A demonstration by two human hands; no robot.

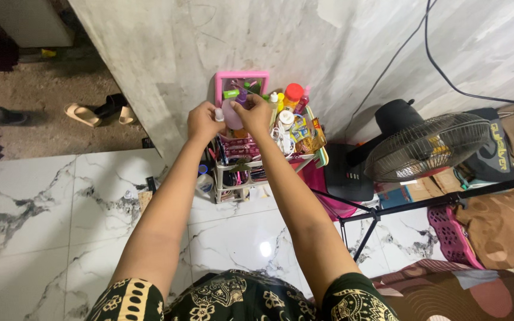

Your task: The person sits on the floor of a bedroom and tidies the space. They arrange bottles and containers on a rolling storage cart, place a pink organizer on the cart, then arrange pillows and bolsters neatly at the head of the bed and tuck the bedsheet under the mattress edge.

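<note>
Both my arms reach forward over a small white shelf rack (228, 168) crowded with bottles and tubes against the wall. My left hand (203, 120) grips a small white-capped bottle (219, 114). My right hand (253, 113) is closed on the top of a pale purple bottle (232, 116) between the two hands. A pink-framed mirror (240, 76) leans on the wall just behind them. An orange-capped bottle (293, 93) and a white jar (285, 118) stand right of my right hand.
An electric fan (426, 145) lies tilted at right, with a black stand (441, 199) and a pink basket (450, 235) below it. Sandals (93, 112) sit on the rough floor at upper left. Marble tiles (43, 220) spread beneath my arms. Cables (441, 65) run down the wall.
</note>
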